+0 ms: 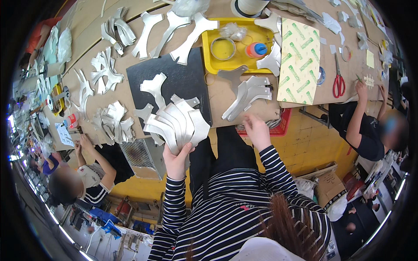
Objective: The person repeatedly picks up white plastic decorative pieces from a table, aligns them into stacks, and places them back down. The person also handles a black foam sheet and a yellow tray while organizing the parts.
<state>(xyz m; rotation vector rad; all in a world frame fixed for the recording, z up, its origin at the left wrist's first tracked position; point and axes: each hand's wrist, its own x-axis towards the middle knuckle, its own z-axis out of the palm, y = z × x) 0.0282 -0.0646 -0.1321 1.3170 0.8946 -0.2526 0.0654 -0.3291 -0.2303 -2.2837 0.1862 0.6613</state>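
My left hand (176, 162) is closed on the lower end of a fanned stack of silvery-white shoe-upper pieces (177, 121), thumb on top. The stack is held over the near edge of a black board (174, 78); more loose cut pieces (153, 89) lie on the board behind it. My right hand (257, 132) is at the table's near edge, fingers loosely bent and apart, with nothing visible in them. Just beyond it lies another overlapping pile of silvery pieces (248, 98). A single greyish piece (234, 78) lies next to that pile.
Behind the board, a yellow tray (208, 52) holds a tape roll (223, 48) and a blue-capped bottle (257, 50). Red-handled scissors (338, 85) lie right of a patterned sheet (298, 61). More pieces (114, 122) cover the left side. Co-workers sit on both sides; a red basket (278, 124) is below.
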